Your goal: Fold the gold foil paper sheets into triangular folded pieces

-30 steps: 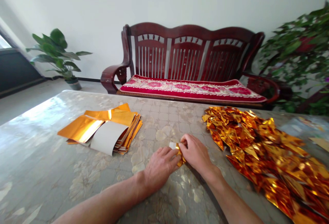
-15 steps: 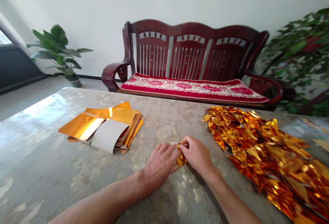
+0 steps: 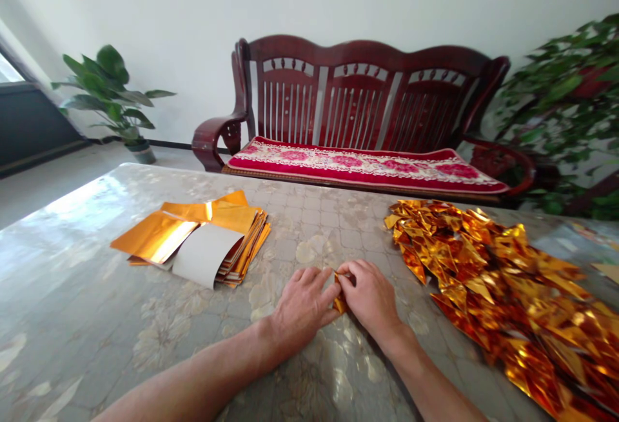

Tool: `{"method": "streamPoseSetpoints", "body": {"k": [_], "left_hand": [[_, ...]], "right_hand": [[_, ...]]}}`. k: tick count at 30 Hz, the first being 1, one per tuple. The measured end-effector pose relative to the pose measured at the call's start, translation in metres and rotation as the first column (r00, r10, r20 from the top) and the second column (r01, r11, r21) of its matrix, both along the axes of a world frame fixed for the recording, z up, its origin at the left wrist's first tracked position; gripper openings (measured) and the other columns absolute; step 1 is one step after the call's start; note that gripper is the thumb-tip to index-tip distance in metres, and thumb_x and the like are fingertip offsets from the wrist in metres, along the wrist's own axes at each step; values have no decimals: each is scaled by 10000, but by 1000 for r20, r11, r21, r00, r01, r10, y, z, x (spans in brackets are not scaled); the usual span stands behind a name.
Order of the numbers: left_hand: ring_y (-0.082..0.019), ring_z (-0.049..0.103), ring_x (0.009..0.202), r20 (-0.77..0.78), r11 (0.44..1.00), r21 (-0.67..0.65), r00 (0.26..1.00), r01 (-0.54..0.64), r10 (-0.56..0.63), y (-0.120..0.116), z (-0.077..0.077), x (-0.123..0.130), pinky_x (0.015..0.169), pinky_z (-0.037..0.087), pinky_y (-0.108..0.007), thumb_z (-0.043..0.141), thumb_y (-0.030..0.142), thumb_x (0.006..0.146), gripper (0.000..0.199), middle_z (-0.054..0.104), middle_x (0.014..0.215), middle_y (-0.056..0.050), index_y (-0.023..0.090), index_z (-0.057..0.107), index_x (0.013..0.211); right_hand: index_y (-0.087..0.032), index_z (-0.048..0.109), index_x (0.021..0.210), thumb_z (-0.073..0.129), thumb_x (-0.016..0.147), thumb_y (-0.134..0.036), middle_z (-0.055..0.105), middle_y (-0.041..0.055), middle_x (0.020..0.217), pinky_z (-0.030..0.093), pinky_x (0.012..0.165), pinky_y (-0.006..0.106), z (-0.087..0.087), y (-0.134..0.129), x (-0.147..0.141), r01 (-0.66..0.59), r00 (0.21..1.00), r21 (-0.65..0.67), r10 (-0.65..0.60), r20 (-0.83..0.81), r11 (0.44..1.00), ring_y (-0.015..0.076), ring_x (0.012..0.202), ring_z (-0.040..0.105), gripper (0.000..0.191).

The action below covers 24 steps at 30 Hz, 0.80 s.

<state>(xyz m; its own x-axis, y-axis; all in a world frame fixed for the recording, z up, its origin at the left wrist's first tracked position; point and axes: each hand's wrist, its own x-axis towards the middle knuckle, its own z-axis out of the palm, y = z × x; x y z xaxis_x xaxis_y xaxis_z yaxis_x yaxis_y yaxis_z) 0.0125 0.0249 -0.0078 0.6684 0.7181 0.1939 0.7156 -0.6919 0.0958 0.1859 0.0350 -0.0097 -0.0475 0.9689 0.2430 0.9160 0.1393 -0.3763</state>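
Observation:
A small piece of gold foil paper, partly folded, is between my two hands just above the tabletop, and the fingers cover most of it. From the left, my left hand pinches it with thumb and fingers closed. My right hand grips its right and upper side, thumb and index finger pressed together. A stack of flat gold foil sheets lies to the left, with one sheet turned to its grey-white back. On the right spreads a large heap of folded gold foil pieces.
The table has a glossy floral cover. Beyond it stands a dark red wooden bench with a red flowered cushion. Potted plants stand at left and right. A clear plastic bag lies behind the heap.
My right hand has shifted slightly left over the foil paper, closer to the left fingers. Less of the paper shows, and its pale edge is now hidden. My left hand stays put.

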Motion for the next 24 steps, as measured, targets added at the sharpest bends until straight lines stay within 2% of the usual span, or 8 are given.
{"method": "streamPoseSetpoints", "body": {"k": [9,24], "left_hand": [[-252,517,1138,27,1000,-14,1000,12,-11,2,-1,-1,948,453,-392,641,408,904,356,566,1319,-38,257,534,1208],[-239,507,1132,26,1000,-27,1000,12,-12,2,3,-1,956,450,-393,644,388,902,334,570,1296,-12,259,539,1192]], "right_hand": [[-253,696,904,549,919,-182,666,27,878,381,809,296,1,-6,1,-105,991,91,96,94,990,207,901,560,164],[-240,712,961,559,923,-142,640,19,852,364,792,291,-4,-14,2,-159,983,162,140,117,974,194,872,529,185]]}}
